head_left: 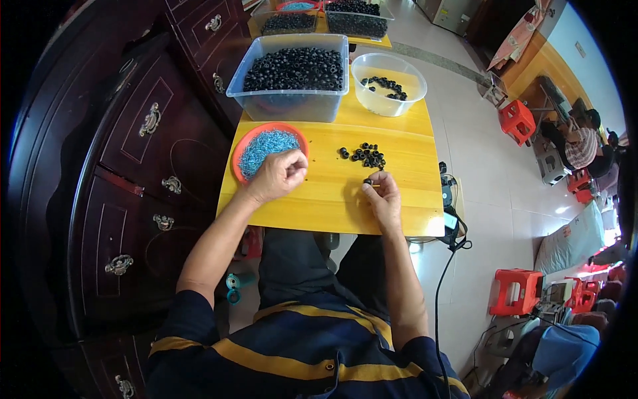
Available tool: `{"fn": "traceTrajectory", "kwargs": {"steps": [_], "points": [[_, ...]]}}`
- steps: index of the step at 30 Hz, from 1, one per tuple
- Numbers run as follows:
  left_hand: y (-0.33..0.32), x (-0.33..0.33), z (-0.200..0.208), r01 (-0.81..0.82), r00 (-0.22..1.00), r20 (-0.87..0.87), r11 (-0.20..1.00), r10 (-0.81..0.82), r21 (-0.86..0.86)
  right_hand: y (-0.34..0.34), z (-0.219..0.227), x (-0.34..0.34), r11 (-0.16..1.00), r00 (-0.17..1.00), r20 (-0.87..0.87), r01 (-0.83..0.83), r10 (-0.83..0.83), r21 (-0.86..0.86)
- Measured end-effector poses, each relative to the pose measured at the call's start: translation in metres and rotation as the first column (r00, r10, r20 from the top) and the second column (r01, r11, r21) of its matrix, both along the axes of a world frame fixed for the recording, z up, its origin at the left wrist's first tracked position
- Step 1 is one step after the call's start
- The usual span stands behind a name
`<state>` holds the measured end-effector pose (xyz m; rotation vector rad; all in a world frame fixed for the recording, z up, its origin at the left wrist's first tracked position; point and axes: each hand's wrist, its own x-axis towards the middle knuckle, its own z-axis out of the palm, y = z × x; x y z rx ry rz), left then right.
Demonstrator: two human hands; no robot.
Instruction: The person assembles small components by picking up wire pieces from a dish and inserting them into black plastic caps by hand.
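Note:
My left hand (280, 175) is over the right edge of a red round dish (237, 154), its fingers curled together. Whatever they may hold is too small or hidden to make out. Many small blue, shiny pieces (266, 151) fill the dish. On the right, near the table's front, my right hand (384, 199) pinches a small black part (367, 181) between thumb and fingers. A thin yellowish bit shows beside it at the fingertips. Just beyond that hand lies a loose cluster of small black ring-like parts (367, 157) on the yellow wooden table (319, 209).
A clear rectangular tub (287, 106) heaped with black parts stands at the back, beside a round clear bowl (379, 106) with some more. Dark wooden drawers (143, 133) flank the left. A black cable (440, 292) hangs at right. Other people sit far right near red stools (516, 291).

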<state>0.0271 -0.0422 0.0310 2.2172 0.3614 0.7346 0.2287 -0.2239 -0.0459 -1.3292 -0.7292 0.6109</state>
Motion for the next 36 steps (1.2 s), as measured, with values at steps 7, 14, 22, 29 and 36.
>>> {"fn": "traceTrajectory", "kwargs": {"steps": [7,14,22,29,36], "points": [[-0.064,0.051,-0.045,0.027,0.983,0.172,0.869,0.067,-0.494,-0.014,-0.013,0.007,0.988,0.939,-0.342,0.027,0.026,0.151],[-0.079,0.079,-0.059,0.014,0.976,0.161,0.697,0.146,-0.717,-0.018,-0.016,0.015,0.982,0.916,-0.39,-0.022,0.095,0.188],[-0.085,0.093,-0.053,-0.02,0.995,0.057,0.731,0.08,-0.682,-0.017,-0.01,0.015,0.984,0.887,-0.443,-0.066,0.134,0.166],[-0.087,0.101,-0.047,0.06,0.997,0.076,0.742,-0.013,-0.667,-0.02,-0.011,0.018,0.982,0.909,-0.393,-0.079,0.14,0.169],[-0.085,0.102,-0.043,0.15,0.989,0.115,0.692,-0.097,-0.706,-0.025,-0.009,0.018,0.973,0.888,-0.42,-0.106,0.184,0.203]]}}
